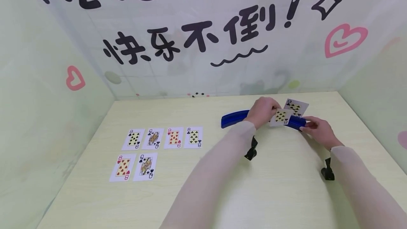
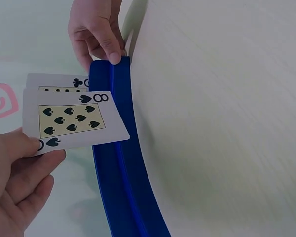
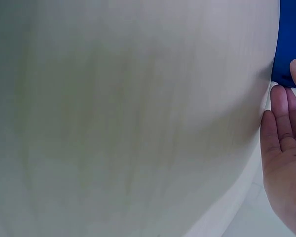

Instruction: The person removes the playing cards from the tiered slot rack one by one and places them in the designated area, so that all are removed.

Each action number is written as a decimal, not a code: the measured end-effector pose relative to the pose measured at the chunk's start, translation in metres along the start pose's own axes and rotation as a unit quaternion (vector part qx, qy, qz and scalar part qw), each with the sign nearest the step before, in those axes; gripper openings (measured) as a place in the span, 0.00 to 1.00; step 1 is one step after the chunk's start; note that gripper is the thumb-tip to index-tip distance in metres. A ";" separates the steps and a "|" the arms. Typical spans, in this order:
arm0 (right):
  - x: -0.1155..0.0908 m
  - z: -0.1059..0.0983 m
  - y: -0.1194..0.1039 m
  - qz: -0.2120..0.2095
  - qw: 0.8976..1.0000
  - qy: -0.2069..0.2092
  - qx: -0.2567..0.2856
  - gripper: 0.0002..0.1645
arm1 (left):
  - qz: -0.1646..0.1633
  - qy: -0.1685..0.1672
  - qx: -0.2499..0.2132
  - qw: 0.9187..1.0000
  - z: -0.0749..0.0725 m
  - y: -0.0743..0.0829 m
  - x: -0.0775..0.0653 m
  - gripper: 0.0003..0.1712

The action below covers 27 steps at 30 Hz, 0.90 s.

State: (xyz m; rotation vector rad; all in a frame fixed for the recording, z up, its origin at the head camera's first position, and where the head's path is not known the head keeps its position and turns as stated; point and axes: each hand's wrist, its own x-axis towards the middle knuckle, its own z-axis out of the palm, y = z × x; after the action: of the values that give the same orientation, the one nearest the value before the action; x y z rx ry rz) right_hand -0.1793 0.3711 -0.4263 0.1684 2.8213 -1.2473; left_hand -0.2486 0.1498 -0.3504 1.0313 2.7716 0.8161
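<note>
My left hand (image 1: 262, 110) pinches the eight of spades (image 2: 71, 118) by one edge between thumb and fingers. That card hangs over the groove of a blue curved card holder (image 1: 234, 118). Standing in the holder near its right end is a nine of clubs (image 1: 296, 107), partly hidden behind the eight in the left wrist view. At that same end my right hand (image 1: 319, 131) grips the holder, thumb on its near side and fingers round the end, as the right wrist view shows the thumb and fingertips (image 3: 279, 96) right at the blue end.
Face-up playing cards lie in two rows at the table's left: the upper row runs from a nine of spades (image 1: 133, 139) to an eight of clubs (image 1: 193, 137), the lower has an eight of hearts (image 1: 123, 167) and a queen of spades (image 1: 145, 166). A printed wall cloth (image 1: 178, 77) borders the table.
</note>
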 end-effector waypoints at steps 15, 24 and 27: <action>-0.001 0.004 0.000 -0.005 1.000 0.003 -0.002 0.31 | 0.006 0.005 0.011 1.000 -0.060 -0.047 -0.048 0.13; -0.001 0.002 0.001 -0.027 0.999 0.013 -0.016 0.30 | -0.042 -0.022 -0.008 0.999 -0.094 -0.087 -0.100 0.12; -0.001 0.002 0.001 -0.026 0.999 0.012 -0.016 0.30 | -0.045 -0.033 -0.018 0.998 -0.103 -0.098 -0.119 0.12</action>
State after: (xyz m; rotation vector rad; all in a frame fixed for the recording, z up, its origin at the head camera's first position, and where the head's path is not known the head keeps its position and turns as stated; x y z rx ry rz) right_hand -0.1787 0.3705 -0.4281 0.1092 2.8822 -1.2185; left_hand -0.2395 -0.0335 -0.3254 0.9042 2.7146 0.8031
